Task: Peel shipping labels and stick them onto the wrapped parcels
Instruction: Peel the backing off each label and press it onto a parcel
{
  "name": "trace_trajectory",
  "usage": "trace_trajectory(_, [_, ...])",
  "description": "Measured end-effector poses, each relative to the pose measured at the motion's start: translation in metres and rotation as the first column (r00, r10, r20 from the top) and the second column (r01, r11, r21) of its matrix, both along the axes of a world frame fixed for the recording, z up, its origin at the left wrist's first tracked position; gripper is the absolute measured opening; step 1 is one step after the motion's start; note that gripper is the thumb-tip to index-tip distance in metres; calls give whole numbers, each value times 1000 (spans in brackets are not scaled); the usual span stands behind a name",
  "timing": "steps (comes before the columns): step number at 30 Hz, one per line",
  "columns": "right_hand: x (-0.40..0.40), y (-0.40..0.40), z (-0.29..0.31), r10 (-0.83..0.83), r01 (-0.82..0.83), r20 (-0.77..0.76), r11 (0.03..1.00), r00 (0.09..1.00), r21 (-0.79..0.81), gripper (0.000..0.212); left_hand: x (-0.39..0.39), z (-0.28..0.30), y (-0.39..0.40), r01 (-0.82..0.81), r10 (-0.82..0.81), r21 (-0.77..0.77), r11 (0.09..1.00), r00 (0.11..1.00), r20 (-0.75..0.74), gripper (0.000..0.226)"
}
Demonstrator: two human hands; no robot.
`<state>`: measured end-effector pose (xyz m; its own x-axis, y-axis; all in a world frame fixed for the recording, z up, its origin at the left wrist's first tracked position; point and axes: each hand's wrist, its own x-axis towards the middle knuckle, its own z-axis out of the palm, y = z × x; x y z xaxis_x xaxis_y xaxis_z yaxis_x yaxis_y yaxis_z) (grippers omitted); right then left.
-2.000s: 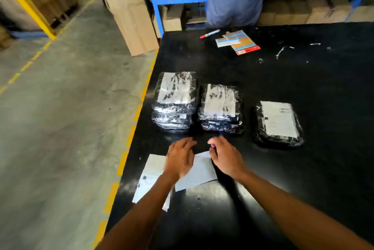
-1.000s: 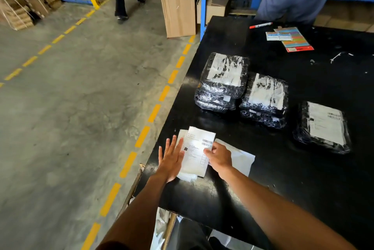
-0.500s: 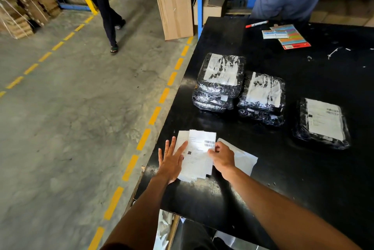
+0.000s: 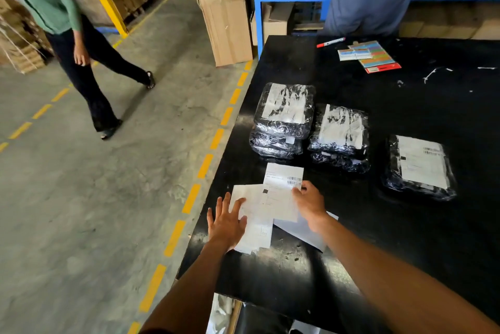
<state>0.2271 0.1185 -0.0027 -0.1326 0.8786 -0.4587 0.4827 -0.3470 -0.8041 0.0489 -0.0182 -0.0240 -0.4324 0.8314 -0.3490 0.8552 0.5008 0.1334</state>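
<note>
Black worktop (image 4: pixel 405 225), near left edge: left hand (image 4: pixel 226 221) open, flat on label stack (image 4: pixel 255 228); right hand (image 4: pixel 308 202) pinching top shipping label (image 4: pixel 281 193). Wrapped parcels (image 4: pixel 339 133) beyond.

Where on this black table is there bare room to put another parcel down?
Bare table lies right of the right hand, in front of the single labelled parcel. More lies between the parcel stacks and the coloured sheets. It is crowded at the near-left edge, where the left hand presses the labels.
</note>
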Motion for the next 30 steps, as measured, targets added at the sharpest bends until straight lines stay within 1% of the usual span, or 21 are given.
trace_trajectory(2, [4, 9, 7, -16, 15, -32, 1000, 999, -13, 26, -2, 10, 11, 20, -21, -30, 999, 999, -47, 53])
trace_trajectory(3, [7, 13, 11, -23, 23, -52, 1000, 998, -17, 26, -2, 18, 18, 28, -29, -20, 999, 998, -57, 53])
trace_trajectory(4, [10, 17, 14, -26, 25, -66, 999, 997, -20, 26, -1, 23, 27, 25, -23, 27, 999, 999, -49, 51])
trace_trajectory(5, [13, 20, 19, -24, 23, -87, 1000, 996, -18, 25, 2, 29, 37, -5, 5, 108, 994, 1000, 4, 48])
trace_trajectory(6, [16, 23, 24, -21, 19, -113, 1000, 993, -12, 23, 5, 37, 49, -59, 36, 195, 979, 992, 121, 42])
trace_trajectory(7, [19, 24, 28, -15, 14, -140, 1000, 990, -5, 20, 11, 47, 60, -140, 62, 266, 954, 957, 283, 37])
trace_trajectory(8, [23, 27, 35, -11, 12, -172, 1000, 985, 7, 17, 17, 57, 73, -220, 55, 328, 919, 894, 444, 32])
trace_trajectory(9, [26, 28, 41, -1, 2, -198, 1000, 980, 8, 13, 24, 66, 84, -295, 47, 340, 893, 813, 580, 30])
trace_trajectory(10, [30, 31, 49, 8, -8, -236, 1000, 972, 4, 11, 32, 80, 96, -348, 26, 344, 872, 736, 677, 30])
trace_trajectory(12, [36, 35, 65, 52, -62, -304, 998, 951, -23, 8, 43, 100, 119, -420, -6, 339, 842, 622, 783, 27])
trace_trajectory(13, [41, 39, 72, 79, -92, -312, 995, 947, -24, 6, 49, 109, 129, -433, -32, 359, 827, 600, 799, 22])
trace_trajectory(14, [46, 42, 78, 102, -116, -318, 993, 943, -25, 5, 54, 117, 138, -435, -63, 394, 810, 604, 795, 17])
trace_trajectory(15, [51, 47, 84, 122, -135, -321, 991, 939, -20, 6, 59, 125, 146, -415, -92, 436, 798, 631, 770, 14])
trace_trajectory(17, [59, 56, 95, 141, -150, -323, 989, 936, -2, 8, 64, 137, 160, -364, -141, 488, 793, 670, 729, 16])
trace_trajectory(19, [65, 64, 111, 110, -104, -341, 994, 934, 35, 11, 68, 145, 171, -273, -206, 522, 808, 699, 685, 20])
trace_trajectory(21, [71, 75, 130, 82, -41, -353, 992, 932, 120, 14, 71, 151, 180, -151, -279, 528, 836, 712, 645, 22])
trace_trajectory(23, [73, 86, 147, 114, -32, -349, 972, 930, 232, 18, 75, 161, 188, -22, -343, 513, 858, 720, 604, 21])
trace_trajectory(24, [73, 91, 152, 137, -41, -341, 961, 930, 275, 17, 77, 164, 192, 18, -363, 508, 861, 721, 590, 19])
trace_trajectory(27, [71, 105, 165, 174, -72, -296, 943, 939, 324, 14, 82, 177, 204, 10, -389, 547, 837, 714, 582, 16])
trace_trajectory(30, [68, 115, 173, 199, -102, -267, 936, 943, 336, 16, 82, 185, 218, -15, -407, 628, 778, 749, 523, 15])
